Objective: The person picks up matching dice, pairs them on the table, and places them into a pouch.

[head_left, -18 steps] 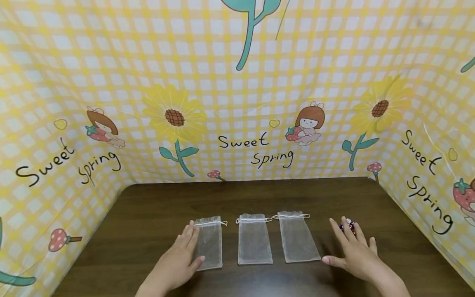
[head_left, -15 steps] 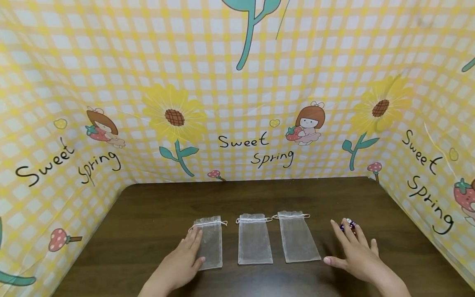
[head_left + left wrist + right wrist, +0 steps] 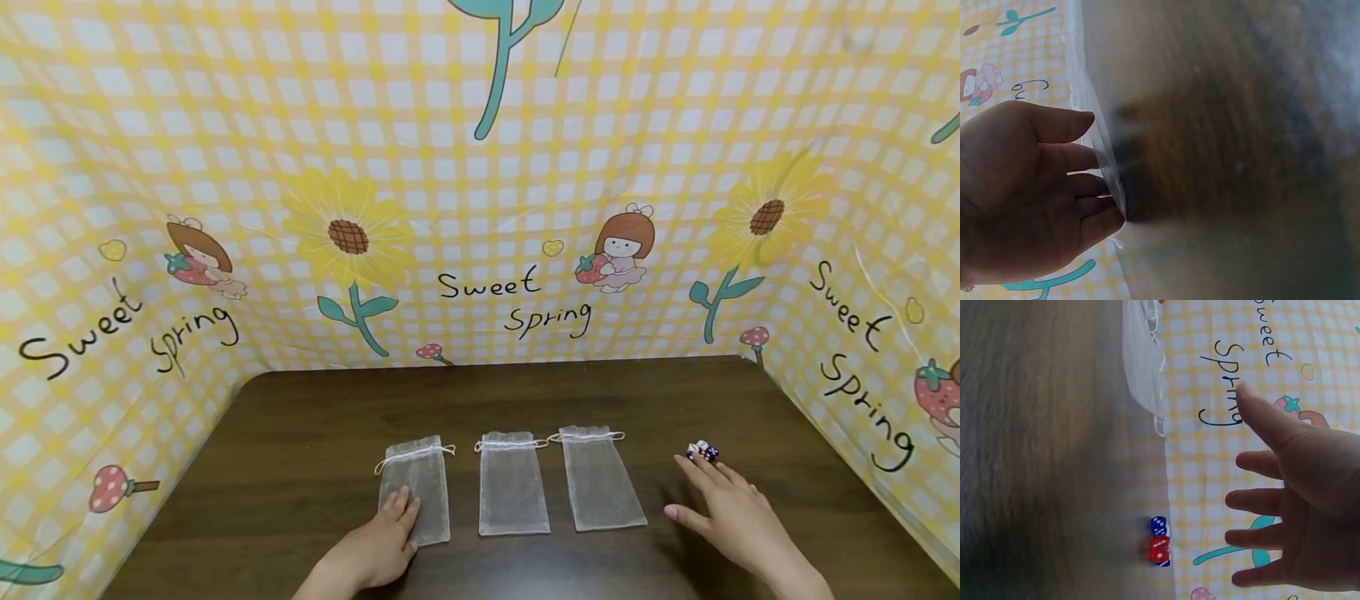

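Note:
Three sheer white drawstring bags lie flat in a row: the left bag [image 3: 420,479], the middle bag [image 3: 513,487] and the right bag [image 3: 602,483]. My left hand [image 3: 378,537] rests its fingertips on the lower left part of the left bag. In the left wrist view the left hand [image 3: 1041,187] has loosely bent fingers along the bag's edge [image 3: 1100,134]. Over the table right of the bags, my right hand [image 3: 738,512] is held with fingers extended, just in front of a small cluster of dice [image 3: 702,451]. A red die [image 3: 1160,549] sits by a blue die [image 3: 1159,525] in the right wrist view.
The dark wooden table [image 3: 360,400] carries the bags and dice. Behind it and along both sides hangs a yellow checked cloth [image 3: 465,208] with printed flowers and lettering.
My left hand has slid toward me and right, from the left bag's upper left edge onto its lower part. The right hand has drawn slightly back, so more of the dice shows.

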A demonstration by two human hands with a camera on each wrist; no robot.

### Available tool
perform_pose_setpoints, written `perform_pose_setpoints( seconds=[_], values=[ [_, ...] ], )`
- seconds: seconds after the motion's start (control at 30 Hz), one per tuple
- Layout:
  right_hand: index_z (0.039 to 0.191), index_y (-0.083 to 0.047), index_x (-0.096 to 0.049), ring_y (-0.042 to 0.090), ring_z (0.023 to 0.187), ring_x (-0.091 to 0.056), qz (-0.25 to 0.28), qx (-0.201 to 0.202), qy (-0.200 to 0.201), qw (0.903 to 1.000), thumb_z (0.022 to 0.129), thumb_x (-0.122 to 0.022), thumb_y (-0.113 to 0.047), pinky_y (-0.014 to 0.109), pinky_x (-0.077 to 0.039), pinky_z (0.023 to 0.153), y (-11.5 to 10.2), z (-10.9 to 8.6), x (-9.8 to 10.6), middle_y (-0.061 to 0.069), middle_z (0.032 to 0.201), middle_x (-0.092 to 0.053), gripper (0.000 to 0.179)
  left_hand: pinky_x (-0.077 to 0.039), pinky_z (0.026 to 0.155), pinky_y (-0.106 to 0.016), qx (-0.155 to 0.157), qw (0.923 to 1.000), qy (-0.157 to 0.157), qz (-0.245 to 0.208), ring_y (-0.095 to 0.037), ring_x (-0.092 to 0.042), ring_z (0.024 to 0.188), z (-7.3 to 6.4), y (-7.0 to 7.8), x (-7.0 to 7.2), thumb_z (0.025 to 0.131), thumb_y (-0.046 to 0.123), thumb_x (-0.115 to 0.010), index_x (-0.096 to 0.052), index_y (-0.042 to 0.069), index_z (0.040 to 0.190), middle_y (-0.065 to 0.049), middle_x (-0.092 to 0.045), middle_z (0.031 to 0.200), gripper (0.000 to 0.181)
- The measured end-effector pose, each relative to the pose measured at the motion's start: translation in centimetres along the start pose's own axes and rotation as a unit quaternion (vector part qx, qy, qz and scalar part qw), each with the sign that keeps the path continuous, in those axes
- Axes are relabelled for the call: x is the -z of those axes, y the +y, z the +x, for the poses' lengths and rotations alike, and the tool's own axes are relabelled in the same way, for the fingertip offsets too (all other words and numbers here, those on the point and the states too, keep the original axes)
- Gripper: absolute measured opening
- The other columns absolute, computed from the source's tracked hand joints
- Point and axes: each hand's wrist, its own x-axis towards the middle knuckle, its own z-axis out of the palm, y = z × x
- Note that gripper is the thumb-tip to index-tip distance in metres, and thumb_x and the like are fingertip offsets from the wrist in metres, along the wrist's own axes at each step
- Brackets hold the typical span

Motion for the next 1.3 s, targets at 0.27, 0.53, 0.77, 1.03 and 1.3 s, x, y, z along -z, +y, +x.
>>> perform_pose_setpoints(
  seconds=[0.27, 0.53, 0.77, 1.03, 1.3],
  values=[
    [0.1, -0.005, -0.069, 0.025, 0.065, -0.059, 0.015, -0.026, 0.08, 0.9963, 0.079, -0.072, -0.022, 0.044, -0.045, 0.051, 1.8, 1.0, 1.0, 0.013, 0.085, -0.067, 0.028, -0.025, 0.102, -0.055, 0.001, 0.9997, 0.003, 0.023, -0.042, -0.016, 0.134, -0.1, 0.0, -0.3, 0.091, 0.015, -0.054, -0.038, -0.008, 0.135, -0.029, -0.021, 0.145, 0.053],
    [0.1, -0.008, -0.068, 0.021, 0.056, -0.055, 0.036, -0.1, 0.029, 0.9939, 0.086, -0.064, -0.025, 0.036, -0.037, 0.04, 4.9, 2.2, 1.2, 0.013, 0.079, -0.065, 0.022, -0.025, 0.103, -0.054, 0.007, 0.9996, -0.001, 0.028, -0.041, -0.014, 0.134, 0.0, -0.1, -0.5, 0.09, 0.015, -0.055, -0.036, -0.007, 0.137, -0.028, -0.019, 0.146, 0.055],
    [0.101, -0.01, -0.068, 0.04, 0.07, -0.059, 0.031, -0.134, -0.042, 0.9896, 0.086, -0.062, -0.036, 0.045, -0.042, 0.045, 6.5, 3.2, 0.0, 0.028, 0.099, -0.061, 0.03, -0.023, 0.103, -0.054, 0.014, 0.9997, -0.01, 0.018, -0.041, -0.013, 0.135, -0.1, 0.0, -0.3, 0.09, 0.016, -0.055, -0.035, -0.006, 0.138, -0.026, -0.018, 0.147, 0.056],
    [0.096, -0.011, -0.071, 0.045, 0.076, -0.059, 0.024, -0.141, -0.042, 0.9888, 0.084, -0.063, -0.04, 0.049, -0.043, 0.05, 6.6, 3.8, -0.8, 0.026, 0.097, -0.063, 0.032, -0.023, 0.103, -0.055, 0.014, 0.9998, -0.009, 0.009, -0.04, -0.013, 0.135, -0.2, 0.2, -0.2, 0.09, 0.016, -0.054, -0.035, -0.005, 0.138, -0.026, -0.018, 0.147, 0.056],
    [0.081, -0.017, -0.069, 0.034, 0.065, -0.058, 0.027, -0.154, -0.024, 0.9874, 0.082, -0.065, -0.029, 0.048, -0.041, 0.048, 6.1, 3.9, -1.1, 0.019, 0.083, -0.063, 0.013, -0.022, 0.104, -0.054, 0.015, 0.9998, -0.01, 0.009, -0.04, -0.013, 0.135, -0.3, 0.2, -0.2, 0.09, 0.016, -0.054, -0.034, -0.006, 0.138, -0.025, -0.018, 0.147, 0.056]
  ],
)
